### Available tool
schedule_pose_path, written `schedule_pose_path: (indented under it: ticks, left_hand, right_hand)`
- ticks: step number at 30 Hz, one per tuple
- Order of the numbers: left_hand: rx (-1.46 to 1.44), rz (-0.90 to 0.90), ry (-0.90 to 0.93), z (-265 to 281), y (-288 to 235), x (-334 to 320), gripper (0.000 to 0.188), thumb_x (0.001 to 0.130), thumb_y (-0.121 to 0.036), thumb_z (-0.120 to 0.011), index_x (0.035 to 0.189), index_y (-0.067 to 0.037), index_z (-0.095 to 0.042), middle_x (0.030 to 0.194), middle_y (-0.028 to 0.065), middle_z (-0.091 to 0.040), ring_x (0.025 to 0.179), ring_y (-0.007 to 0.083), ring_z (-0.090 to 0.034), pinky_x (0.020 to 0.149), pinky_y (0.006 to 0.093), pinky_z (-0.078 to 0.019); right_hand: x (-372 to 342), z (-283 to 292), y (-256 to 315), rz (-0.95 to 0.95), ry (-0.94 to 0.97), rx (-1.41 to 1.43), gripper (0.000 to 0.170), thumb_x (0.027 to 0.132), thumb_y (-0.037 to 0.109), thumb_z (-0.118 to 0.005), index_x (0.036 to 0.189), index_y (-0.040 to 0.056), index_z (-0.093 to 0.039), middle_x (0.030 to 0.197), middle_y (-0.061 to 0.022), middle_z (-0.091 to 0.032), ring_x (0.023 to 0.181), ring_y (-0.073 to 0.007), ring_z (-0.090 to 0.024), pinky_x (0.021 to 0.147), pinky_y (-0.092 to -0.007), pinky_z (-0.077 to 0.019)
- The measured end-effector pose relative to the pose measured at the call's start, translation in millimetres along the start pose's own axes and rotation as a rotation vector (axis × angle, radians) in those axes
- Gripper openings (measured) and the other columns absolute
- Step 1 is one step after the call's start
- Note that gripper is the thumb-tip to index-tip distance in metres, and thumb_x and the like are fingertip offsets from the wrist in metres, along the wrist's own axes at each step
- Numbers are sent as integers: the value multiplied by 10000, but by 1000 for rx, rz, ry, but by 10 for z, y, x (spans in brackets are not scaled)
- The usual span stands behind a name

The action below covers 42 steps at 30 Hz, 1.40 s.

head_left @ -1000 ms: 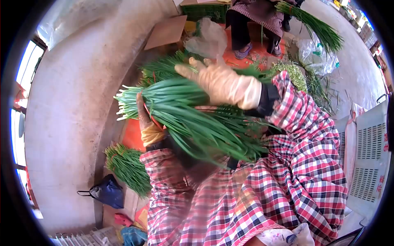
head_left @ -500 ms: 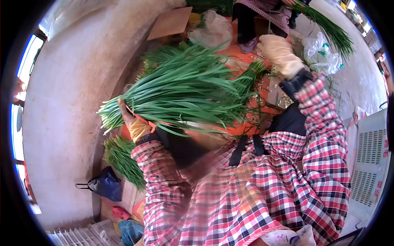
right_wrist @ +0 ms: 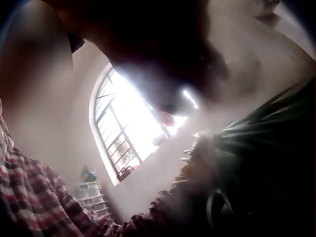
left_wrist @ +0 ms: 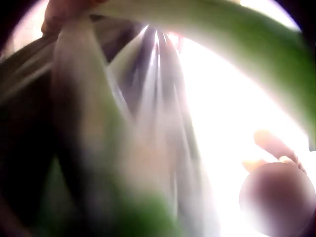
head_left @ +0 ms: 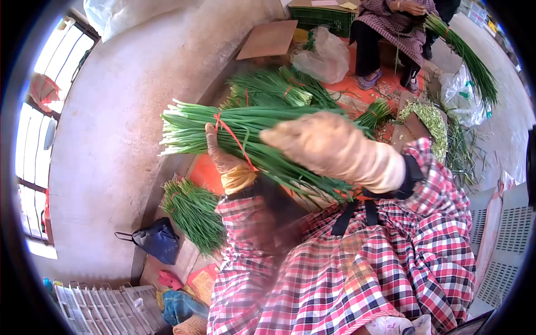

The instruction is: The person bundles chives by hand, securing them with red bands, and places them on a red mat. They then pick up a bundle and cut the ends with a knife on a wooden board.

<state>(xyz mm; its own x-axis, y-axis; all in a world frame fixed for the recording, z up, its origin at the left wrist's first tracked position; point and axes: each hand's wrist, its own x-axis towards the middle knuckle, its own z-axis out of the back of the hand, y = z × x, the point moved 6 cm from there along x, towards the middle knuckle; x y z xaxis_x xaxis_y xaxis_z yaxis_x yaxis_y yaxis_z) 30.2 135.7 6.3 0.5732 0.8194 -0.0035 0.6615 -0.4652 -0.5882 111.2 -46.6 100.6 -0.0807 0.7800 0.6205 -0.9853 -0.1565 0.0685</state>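
Note:
A large bunch of long green stalks [head_left: 187,131] with pale ends lies across the head view, a red tie [head_left: 231,137] around it. My gloved left hand [head_left: 223,156] grips the bunch from below near the tie, thumb showing at its front. Over the leafy part is my gloved right hand [head_left: 329,146], blurred, fingertips pointing left; whether it touches the leaves is unclear. In the left wrist view the stalks [left_wrist: 266,44] are blurred and close. The right wrist view shows dark leaves [right_wrist: 266,128] at its right.
Tied bunches [head_left: 268,89] lie behind on the red sheet, and another bunch [head_left: 195,215] at the left beside a dark bag [head_left: 159,241]. A seated person [head_left: 391,28] holds stalks at the top. White crates [head_left: 505,240] stand at the right.
My right hand has come back from the far right to above the leaves. The view has shifted, and the red tie on the bunch shows more plainly.

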Motion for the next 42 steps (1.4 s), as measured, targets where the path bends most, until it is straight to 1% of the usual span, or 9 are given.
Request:
schedule_pose_path:
  ticks: [3, 8, 10, 14, 20, 28, 32, 36, 42]
  left_hand:
    - [66, -70, -9, -165, 34, -92, 423, 882, -398, -598, 1150, -71, -579, 1048, 96, -637, 943, 244, -589, 877, 433, -471]
    - [104, -86, 102, -253, -39, -82, 490, 886, -416, -585, 1189, -36, -522, 1105, 124, -601, 970, 245, -585, 858, 418, -489]
    - [-31, -201, 217, -285, -247, -152, 528, 877, -428, -605, 1194, -13, -530, 1120, 121, -612, 927, 244, -599, 859, 419, -478]
    - [68, -204, 471, 134, -639, -58, 546, 896, -458, -560, 1226, -26, -505, 1191, 113, -555, 977, 252, -576, 864, 446, -462]
    - [-354, -206, 1252, -247, -931, -165, 330, 898, -147, -581, 1188, -6, -515, 613, -1, -545, 576, 106, -537, 723, 235, -438]
    - [-381, -311, 1553, -638, -989, 32, 433, 911, -176, -579, 1291, -8, -456, 767, 79, -681, 629, 175, -653, 699, 284, -500]
    - [-120, -274, 1071, -726, -593, 119, 444, 901, -215, -599, 1276, -14, -472, 841, 84, -676, 697, 186, -654, 730, 301, -507]
    - [218, -20, 320, -722, 38, -7, 458, 891, -254, -619, 1262, -20, -489, 915, 89, -672, 765, 196, -655, 761, 318, -513]
    - [552, 372, 208, -369, 951, 135, 541, 842, -377, -681, 1210, -10, -530, 1136, 89, -612, 981, 222, -609, 865, 368, -513]
  right_hand:
    - [271, -171, 112, 161, 30, -70, 376, 873, 164, -473, 1245, 148, -527, 1278, -73, -523, 998, -224, -586, 738, -352, -508]
    - [-709, -1523, -29, 145, 260, -333, 236, 808, 217, -587, 1015, 127, -658, 917, -56, -674, 841, -212, -647, 699, -342, -507]
    - [-1074, -881, 52, -296, 1370, 110, 201, 801, 132, -533, 952, 114, -666, 908, -92, -668, 873, -225, -640, 721, -354, -513]
    - [-1452, -87, -201, -490, 906, 212, 142, 791, 143, -578, 832, 60, -686, 790, -85, -687, 734, -197, -659, 645, -373, -526]
    - [-1572, 481, -950, -1126, -61, 818, 207, 913, 255, -611, 935, 51, -640, 772, -21, -629, 678, -59, -598, 606, -200, -488]
    - [-673, 426, -451, -542, -533, 849, 248, 936, 239, -585, 1085, 42, -612, 884, -13, -646, 772, -69, -621, 686, -212, -508]
    - [-121, 70, 78, -499, -148, 882, 887, 725, 433, -750, 1383, -8, -350, 1356, -252, -441, 1281, -381, -412, 1070, -398, -344]
    - [18, -230, -2, -534, -31, 1094, 1182, 630, 311, -835, 1459, -35, -67, 1359, -289, -384, 1289, -372, -380, 1100, -381, -290]
    - [-804, -1473, -396, -1101, -462, 1551, 1184, 548, 293, -890, 1410, -59, -158, 1389, -189, -385, 1279, -293, -393, 1067, -338, -324]
